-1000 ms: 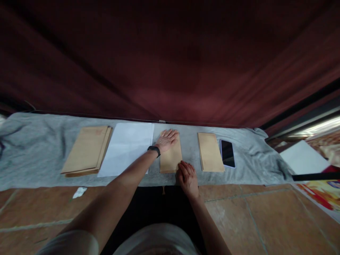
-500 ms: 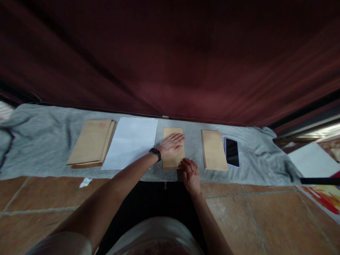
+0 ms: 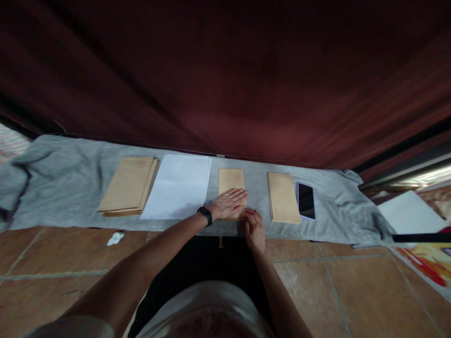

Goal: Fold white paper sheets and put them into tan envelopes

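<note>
A brown envelope (image 3: 231, 181) lies lengthwise on the grey cloth (image 3: 66, 183) in front of me. My left hand (image 3: 229, 204), with a black band at the wrist, lies flat and open across the envelope's near end. My right hand (image 3: 255, 228) sits at the envelope's near right corner, fingers curled and pressed against its edge. Whether they pinch the paper I cannot make out.
A stack of brown envelopes (image 3: 128, 192) lies at the left, white paper sheets (image 3: 178, 186) beside it. Another brown envelope pile (image 3: 283, 203) and a dark phone (image 3: 306, 201) lie to the right. A dark red curtain (image 3: 225, 80) hangs behind. Terracotta floor tiles (image 3: 352, 291) lie in front.
My left hand has slid from the envelope's far end down to its near end, baring the top. The right hand has stayed at the near right corner.
</note>
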A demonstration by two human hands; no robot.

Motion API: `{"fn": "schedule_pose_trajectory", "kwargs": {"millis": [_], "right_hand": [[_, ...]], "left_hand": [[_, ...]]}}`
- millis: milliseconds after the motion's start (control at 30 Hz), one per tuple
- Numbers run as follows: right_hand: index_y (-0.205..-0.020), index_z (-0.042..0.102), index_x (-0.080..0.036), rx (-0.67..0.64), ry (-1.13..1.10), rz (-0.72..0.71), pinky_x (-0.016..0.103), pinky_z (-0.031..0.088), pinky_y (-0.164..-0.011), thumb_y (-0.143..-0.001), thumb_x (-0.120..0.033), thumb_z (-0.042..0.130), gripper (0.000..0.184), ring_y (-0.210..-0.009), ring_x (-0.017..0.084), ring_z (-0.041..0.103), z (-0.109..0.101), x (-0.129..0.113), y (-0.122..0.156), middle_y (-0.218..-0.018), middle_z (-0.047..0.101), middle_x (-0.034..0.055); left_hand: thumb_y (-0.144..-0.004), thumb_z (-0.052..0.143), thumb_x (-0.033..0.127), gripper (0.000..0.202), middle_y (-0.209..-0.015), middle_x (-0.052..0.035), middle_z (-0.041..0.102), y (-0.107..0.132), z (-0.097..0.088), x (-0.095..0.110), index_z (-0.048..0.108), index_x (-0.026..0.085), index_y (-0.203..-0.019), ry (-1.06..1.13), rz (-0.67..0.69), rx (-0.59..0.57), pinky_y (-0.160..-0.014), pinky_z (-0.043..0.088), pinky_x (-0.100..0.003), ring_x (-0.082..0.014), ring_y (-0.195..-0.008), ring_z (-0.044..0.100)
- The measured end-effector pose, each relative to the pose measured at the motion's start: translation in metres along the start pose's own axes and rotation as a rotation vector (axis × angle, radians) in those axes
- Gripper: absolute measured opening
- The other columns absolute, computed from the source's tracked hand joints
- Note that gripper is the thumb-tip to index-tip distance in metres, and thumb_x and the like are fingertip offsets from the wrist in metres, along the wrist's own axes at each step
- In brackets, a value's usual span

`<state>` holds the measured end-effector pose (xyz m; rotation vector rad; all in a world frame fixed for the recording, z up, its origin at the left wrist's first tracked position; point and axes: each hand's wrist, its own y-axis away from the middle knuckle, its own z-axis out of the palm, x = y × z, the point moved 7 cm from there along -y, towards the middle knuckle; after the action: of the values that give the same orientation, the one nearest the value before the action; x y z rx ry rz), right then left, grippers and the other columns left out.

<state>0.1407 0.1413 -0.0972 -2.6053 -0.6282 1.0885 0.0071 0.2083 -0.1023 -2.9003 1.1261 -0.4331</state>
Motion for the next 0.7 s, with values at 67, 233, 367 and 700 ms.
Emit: {"fn": "schedule_pose_trajectory", "kwargs": {"millis": [67, 233, 367, 700], "right_hand": [[-0.127, 0.057, -0.023, -0.002, 0.003, 0.001, 0.050, 0.038, -0.112, -0.099, -0.021, 0.036, 0.035, -0.124, 0.022, 0.052, 0.001, 0.001, 0.000, -0.125, 0.062, 0.0078], [-0.129, 0.056, -0.023, -0.001, 0.014, -0.016, 0.051, 0.038, -0.112, -0.099, -0.023, 0.036, 0.036, -0.123, 0.023, 0.053, 0.002, 0.000, 0.001, -0.124, 0.062, 0.0085], [-0.128, 0.057, -0.021, 0.001, 0.017, -0.038, 0.053, 0.039, -0.111, -0.098, -0.022, 0.036, 0.036, -0.124, 0.025, 0.053, 0.001, 0.000, 0.002, -0.126, 0.062, 0.0109], [-0.120, 0.061, -0.019, 0.017, -0.001, -0.033, 0.053, 0.042, -0.109, -0.093, -0.014, 0.038, 0.036, -0.121, 0.024, 0.055, 0.002, 0.004, 0.002, -0.123, 0.065, 0.0117]], "left_hand": [[-0.105, 0.027, 0.039, 0.053, -0.163, -0.0048, 0.029, 0.005, 0.000, 0.007, 0.033, 0.019, -0.154, 0.010, 0.003, -0.016, -0.124, 0.008, -0.035, -0.0141, -0.151, 0.019], [-0.104, 0.030, 0.042, 0.053, -0.161, -0.0046, 0.033, 0.019, -0.003, 0.022, 0.034, 0.021, -0.153, 0.033, 0.012, -0.036, -0.124, 0.010, -0.036, -0.0147, -0.151, 0.022], [-0.101, 0.035, 0.051, 0.062, -0.160, -0.0096, 0.034, 0.032, -0.008, 0.038, 0.032, 0.017, -0.153, 0.027, 0.043, -0.019, -0.123, 0.013, -0.037, -0.0190, -0.151, 0.022], [-0.100, 0.041, 0.047, 0.064, -0.160, -0.0145, 0.033, 0.058, -0.009, 0.059, 0.032, 0.011, -0.152, -0.003, 0.028, 0.005, -0.124, 0.013, -0.038, -0.0224, -0.151, 0.022]]}}
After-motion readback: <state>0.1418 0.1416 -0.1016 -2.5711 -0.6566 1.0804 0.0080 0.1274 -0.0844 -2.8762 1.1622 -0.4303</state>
